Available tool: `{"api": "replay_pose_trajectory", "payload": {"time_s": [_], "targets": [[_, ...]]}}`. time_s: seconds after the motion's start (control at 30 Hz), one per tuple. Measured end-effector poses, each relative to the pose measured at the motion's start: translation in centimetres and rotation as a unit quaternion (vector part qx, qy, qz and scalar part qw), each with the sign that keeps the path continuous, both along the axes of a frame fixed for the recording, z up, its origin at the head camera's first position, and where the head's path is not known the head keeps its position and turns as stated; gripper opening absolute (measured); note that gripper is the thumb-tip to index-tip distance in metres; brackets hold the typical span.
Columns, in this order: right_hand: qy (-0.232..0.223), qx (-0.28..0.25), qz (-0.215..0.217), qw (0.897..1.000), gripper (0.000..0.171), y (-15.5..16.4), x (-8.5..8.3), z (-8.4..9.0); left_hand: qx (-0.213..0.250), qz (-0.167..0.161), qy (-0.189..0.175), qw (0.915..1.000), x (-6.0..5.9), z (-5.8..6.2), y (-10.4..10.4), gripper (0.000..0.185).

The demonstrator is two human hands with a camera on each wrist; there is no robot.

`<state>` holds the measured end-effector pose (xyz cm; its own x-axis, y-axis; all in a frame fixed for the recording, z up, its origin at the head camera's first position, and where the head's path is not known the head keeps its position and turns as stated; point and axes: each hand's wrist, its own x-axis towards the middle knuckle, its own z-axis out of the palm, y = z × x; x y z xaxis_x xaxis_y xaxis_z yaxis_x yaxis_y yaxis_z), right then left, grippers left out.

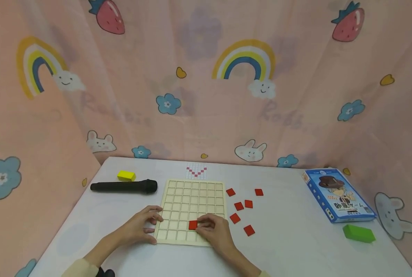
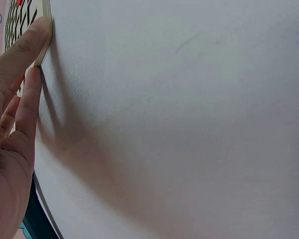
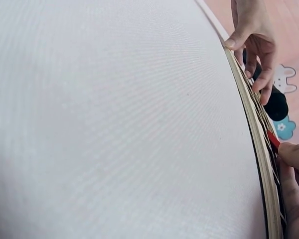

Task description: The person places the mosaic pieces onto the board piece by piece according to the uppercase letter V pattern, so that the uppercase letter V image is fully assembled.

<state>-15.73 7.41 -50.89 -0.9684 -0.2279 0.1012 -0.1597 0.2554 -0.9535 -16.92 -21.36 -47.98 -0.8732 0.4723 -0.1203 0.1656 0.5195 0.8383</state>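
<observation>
A cream board (image 1: 188,198) with a grid of square recesses lies flat on the table. My right hand (image 1: 219,232) pinches a red square tile (image 1: 192,225) between thumb and fingers, over the lower part of the grid. In the right wrist view that tile (image 3: 273,139) is tilted at the board; whether it touches the grid I cannot tell. My left hand (image 1: 141,227) rests against the board's left side, its thumb at the near corner and its fingers spread along the edge. Several loose red tiles (image 1: 239,206) lie right of the board.
Behind the board is a small paper grid (image 1: 196,171) with red squares in a V. A black microphone (image 1: 122,187) and a yellow block (image 1: 126,176) lie at the left. On the right are a blue box (image 1: 339,195) and a green block (image 1: 359,233).
</observation>
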Motion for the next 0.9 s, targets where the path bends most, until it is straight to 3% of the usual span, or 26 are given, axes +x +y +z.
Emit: {"api": "replay_pose_trajectory", "payload": {"time_s": [0.33,0.63,0.9], "targets": [[0.004,0.009,-0.02,1.0,0.023,-0.02,0.18,0.14,-0.011,0.001,0.005,0.9999,0.02,-0.03,-0.03,0.053],[0.005,0.0,-0.009,1.0,0.023,0.22,-0.04,0.45,-0.027,0.002,0.013,0.9996,-0.44,0.01,0.04,0.051],[-0.004,-0.004,-0.007,1.0,0.023,0.0,0.1,0.04,-0.029,-0.006,0.024,0.9993,-0.16,0.02,0.07,0.052]]}}
